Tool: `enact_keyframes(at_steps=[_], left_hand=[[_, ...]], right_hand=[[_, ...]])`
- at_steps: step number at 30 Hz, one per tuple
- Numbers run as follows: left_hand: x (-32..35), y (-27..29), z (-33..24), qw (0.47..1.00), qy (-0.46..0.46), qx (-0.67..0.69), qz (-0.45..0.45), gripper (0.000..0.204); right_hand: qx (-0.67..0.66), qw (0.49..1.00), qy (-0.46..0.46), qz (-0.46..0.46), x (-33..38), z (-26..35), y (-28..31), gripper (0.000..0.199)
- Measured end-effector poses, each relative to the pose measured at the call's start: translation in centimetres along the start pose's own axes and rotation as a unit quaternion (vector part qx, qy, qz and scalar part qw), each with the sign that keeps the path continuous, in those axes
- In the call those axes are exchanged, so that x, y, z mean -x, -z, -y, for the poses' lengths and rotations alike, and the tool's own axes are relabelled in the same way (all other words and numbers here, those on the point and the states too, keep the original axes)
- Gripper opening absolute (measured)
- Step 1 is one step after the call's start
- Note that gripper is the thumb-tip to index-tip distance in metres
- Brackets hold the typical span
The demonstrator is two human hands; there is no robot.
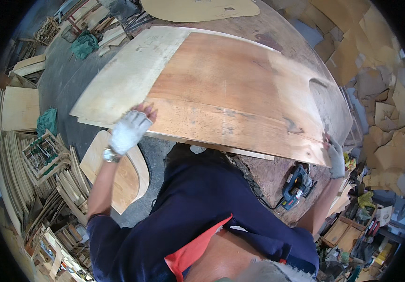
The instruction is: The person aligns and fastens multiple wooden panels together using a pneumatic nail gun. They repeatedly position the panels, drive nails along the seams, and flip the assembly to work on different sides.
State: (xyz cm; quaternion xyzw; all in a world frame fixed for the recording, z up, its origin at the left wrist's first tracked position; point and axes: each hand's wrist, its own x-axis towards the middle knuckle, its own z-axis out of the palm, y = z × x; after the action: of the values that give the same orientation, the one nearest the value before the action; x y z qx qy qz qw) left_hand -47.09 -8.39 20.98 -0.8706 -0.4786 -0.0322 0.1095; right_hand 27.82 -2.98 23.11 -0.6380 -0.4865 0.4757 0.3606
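A large plywood sheet (212, 84) lies before me, pale at its left and right ends and reddish-brown in the middle. Another panel edge shows beneath its near left side. My left hand (129, 129), in a light glove with bare fingertips, rests on the sheet's near edge with fingers stretched out over the surface. At the near right corner, my right hand (336, 157), gloved the same way, grips the sheet's edge; its thumb is hidden. A blue-and-black jigsaw (296, 186) lies on the worktable (266, 171), below that corner and close to my right forearm.
A curved plywood piece (117, 174) stands low at my left. Stacked wood strips (16, 174) and a crate of tools (45, 157) lie beyond it. Another board (202, 10) lies at the far end. Cardboard-like sheets (390, 117) and a cluttered wooden box (346, 230) are at right.
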Motion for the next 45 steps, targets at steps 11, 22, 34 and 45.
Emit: enact_keyframes(at_steps=[11,22,34,45], left_hand=[[-7.1,32.1,9.4,0.992,0.044,0.107,0.045,0.065],[-7.6,17.2,21.6,0.769,0.277,0.001,-0.577,0.088],[-1.1,-11.3,36.3,0.593,0.458,0.547,-0.373,0.093],[2.4,-5.7,25.1,0.544,0.573,0.450,-0.418,0.095]], right_hand=[[-0.239,0.943,0.230,-0.014,-2.4,15.9,14.1,0.054],[-0.212,0.930,0.284,-0.098,-26.8,7.2,1.9,0.038],[-0.219,0.930,0.259,-0.145,-28.1,0.3,-2.0,0.058],[-0.120,0.948,0.142,-0.260,-26.5,5.4,-7.7,0.044]])
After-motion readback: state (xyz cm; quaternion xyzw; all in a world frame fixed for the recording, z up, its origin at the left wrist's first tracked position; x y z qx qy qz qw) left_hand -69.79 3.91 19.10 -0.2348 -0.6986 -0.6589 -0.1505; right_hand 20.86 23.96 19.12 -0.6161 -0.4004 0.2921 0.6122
